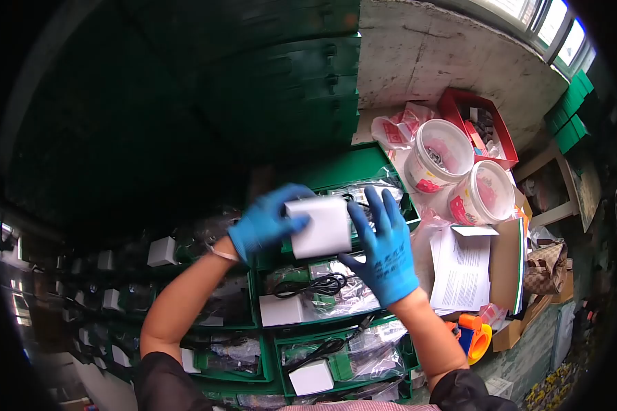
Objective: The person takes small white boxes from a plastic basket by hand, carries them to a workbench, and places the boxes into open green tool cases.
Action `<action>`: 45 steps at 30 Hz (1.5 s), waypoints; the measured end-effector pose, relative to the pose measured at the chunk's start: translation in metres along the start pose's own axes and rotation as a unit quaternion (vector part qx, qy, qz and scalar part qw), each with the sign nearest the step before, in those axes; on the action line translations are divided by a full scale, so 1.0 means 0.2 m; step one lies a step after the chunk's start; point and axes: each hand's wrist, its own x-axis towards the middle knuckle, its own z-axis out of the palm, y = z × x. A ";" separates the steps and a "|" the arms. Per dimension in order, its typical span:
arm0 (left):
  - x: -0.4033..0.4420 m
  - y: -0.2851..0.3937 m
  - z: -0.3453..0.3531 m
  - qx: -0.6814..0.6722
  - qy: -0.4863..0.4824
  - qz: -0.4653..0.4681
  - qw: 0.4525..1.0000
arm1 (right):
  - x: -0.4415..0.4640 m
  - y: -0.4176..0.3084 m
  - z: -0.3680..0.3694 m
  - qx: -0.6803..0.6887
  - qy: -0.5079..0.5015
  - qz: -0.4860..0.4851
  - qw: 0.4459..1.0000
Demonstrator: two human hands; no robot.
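My left hand (264, 225), in a blue glove, grips a small white box (324, 231) by its left side, above the green trays. My right hand (391, 257), gloved in blue too, is spread just to the right of the box, its fingers apart. Below them lies an open green tray (322, 318) with a white box (281, 312), a coiled black cable (330, 283) and clear plastic bags. Another tray nearer me has a similar white box (311, 378) and bagged parts. Behind the held box, a further tray is partly hidden by my hands.
Several more filled trays spread out to the left, in shadow. On the right stand two white buckets (440, 156) (483, 193), a red box (485, 123), printed sheets (461, 267) in a cardboard box, and an orange-and-blue tape dispenser (472, 337). Dark green stacks rise at the back.
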 end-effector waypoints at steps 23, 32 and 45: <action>0.37 -0.55 -0.13 0.247 -0.127 -0.066 0.958 | 0.13 0.12 0.53 0.090 -0.245 -0.042 0.964; -0.33 -0.26 0.00 0.121 0.124 -0.007 0.985 | -0.54 -0.05 0.10 0.160 -0.095 0.071 0.980; -1.70 0.63 0.90 -0.094 0.059 -0.046 0.993 | -0.69 -0.84 -0.62 0.401 -0.284 -0.109 0.864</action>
